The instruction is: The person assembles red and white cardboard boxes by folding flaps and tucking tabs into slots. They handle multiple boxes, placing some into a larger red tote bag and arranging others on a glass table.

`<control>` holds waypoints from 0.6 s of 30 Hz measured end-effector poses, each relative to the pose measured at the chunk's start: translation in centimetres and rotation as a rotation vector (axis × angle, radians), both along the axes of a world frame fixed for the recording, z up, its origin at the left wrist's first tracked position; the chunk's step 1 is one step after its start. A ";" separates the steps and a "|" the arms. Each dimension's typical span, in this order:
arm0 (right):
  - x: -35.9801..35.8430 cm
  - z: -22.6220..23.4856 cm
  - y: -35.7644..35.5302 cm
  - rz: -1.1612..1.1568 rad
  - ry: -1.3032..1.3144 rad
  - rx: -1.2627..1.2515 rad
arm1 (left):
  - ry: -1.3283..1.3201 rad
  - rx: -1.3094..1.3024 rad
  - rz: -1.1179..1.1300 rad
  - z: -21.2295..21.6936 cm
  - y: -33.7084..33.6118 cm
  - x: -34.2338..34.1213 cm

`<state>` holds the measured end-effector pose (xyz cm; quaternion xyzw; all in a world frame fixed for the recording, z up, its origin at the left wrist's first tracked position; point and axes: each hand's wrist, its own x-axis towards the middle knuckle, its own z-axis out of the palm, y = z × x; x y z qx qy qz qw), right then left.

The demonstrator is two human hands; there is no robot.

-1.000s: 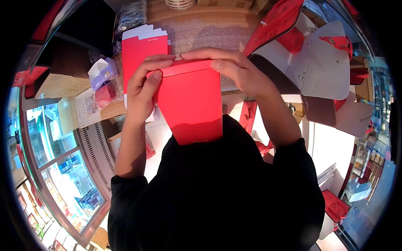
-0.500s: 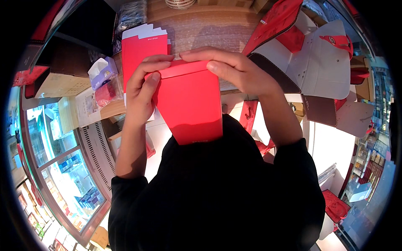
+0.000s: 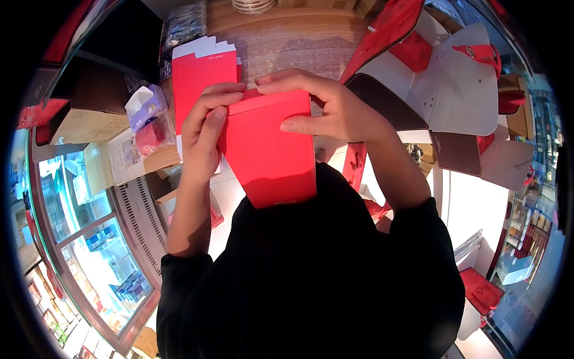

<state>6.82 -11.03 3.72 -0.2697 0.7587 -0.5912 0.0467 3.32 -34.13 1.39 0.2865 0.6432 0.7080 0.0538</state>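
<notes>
Between my hands, against my body, is a red cardboard box [image 3: 269, 155] with a folded strip along its far end. My left hand [image 3: 207, 116] grips its far left corner, thumb on the near face and fingers curled over the far edge. At the far right corner, my right hand [image 3: 320, 105] lays its thumb flat on the red face while its fingers reach behind the top edge. Past my left hand lies a stack of flat red cartons [image 3: 203, 75] with white tabs on the wooden table.
A purple tissue box [image 3: 146, 106] and a clear plastic bag with something red [image 3: 154, 134] sit at the left. Open white-lined boxes with dark flaps [image 3: 457, 90] crowd the right side. A roll of tape [image 3: 252, 5] stands at the far edge of the wooden table [image 3: 287, 45].
My right thumb has moved from the box's top corner down onto its red face. My left hand keeps its grip, and the box has hardly shifted.
</notes>
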 end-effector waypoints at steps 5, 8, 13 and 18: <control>-0.1 -0.6 0.0 -0.006 0.038 -0.052 | 0.054 -0.010 0.024 0.0 0.2 0.5; 0.0 -0.6 -0.1 -0.008 0.020 -0.060 | 0.070 -0.030 0.040 -0.1 0.2 0.7; 0.0 -0.5 -0.2 -0.040 0.092 0.031 | 0.117 -0.095 0.058 -0.4 0.0 0.4; 0.2 -0.6 0.0 -0.051 0.120 0.107 | 0.104 -0.098 0.090 -0.2 0.4 0.8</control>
